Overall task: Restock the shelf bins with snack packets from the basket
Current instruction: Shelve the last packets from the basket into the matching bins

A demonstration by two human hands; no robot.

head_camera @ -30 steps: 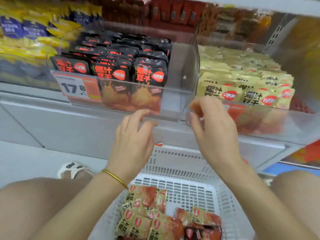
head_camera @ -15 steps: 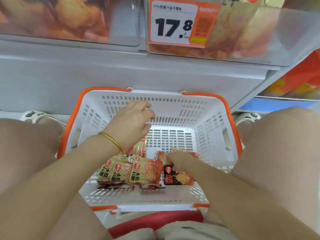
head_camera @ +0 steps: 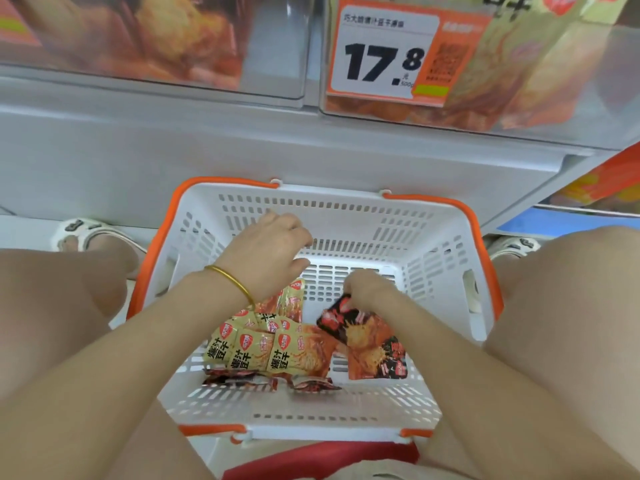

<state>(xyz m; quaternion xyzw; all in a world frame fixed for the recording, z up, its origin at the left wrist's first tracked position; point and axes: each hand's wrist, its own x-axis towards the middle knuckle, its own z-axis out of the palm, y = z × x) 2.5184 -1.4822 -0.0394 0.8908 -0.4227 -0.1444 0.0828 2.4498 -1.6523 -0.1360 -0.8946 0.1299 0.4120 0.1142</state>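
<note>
In the basket (head_camera: 446,244), right hand (head_camera: 367,289) pinches a black packet's (head_camera: 341,318) top edge for lifting. Left hand (head_camera: 266,251) hovers empty, fingers loose, above the yellow packets (head_camera: 263,351).

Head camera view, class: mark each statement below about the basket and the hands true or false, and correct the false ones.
1. The right hand grips a black packet inside the basket. True.
2. The left hand holds a yellow packet. False: it hovers over the basket, holding nothing.
3. The yellow packets lie in the basket's left part. True.
4. The price tag reads 12.5. False: it reads 17.8.
5. The basket's rim is blue. False: it is orange.
</note>
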